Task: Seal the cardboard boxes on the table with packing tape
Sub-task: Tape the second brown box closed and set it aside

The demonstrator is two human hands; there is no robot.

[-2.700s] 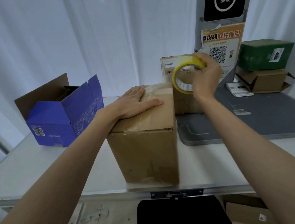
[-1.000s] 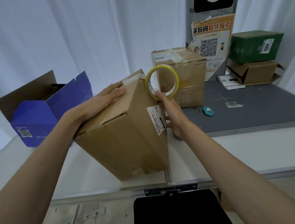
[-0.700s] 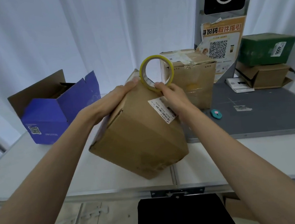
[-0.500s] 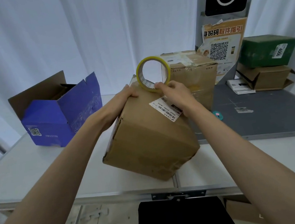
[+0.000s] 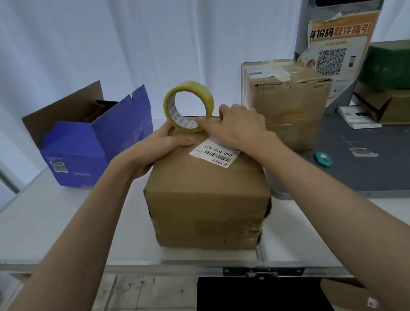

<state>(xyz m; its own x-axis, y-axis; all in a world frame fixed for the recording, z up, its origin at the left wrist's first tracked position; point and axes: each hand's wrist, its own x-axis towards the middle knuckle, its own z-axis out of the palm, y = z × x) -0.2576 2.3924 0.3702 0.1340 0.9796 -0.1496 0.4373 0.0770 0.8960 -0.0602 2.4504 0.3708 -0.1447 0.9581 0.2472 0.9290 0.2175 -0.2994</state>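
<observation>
brown box (image 5: pixel 207 196) at table (image 5: pixel 40 225) front edge | left hand (image 5: pixel 157 148) flat, steadying top | right hand (image 5: pixel 236 123) pinching tape roll (image 5: pixel 188 106) upright at far edge, likely to start a strip

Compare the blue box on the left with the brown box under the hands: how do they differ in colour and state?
The blue box is blue outside, and its flaps stand open; the brown box is plain cardboard and closed. The brown box has a white barcode label on top; the blue box shows a small printed code on its side. Only the brown box is touched by hands. Both stand on the table.
</observation>
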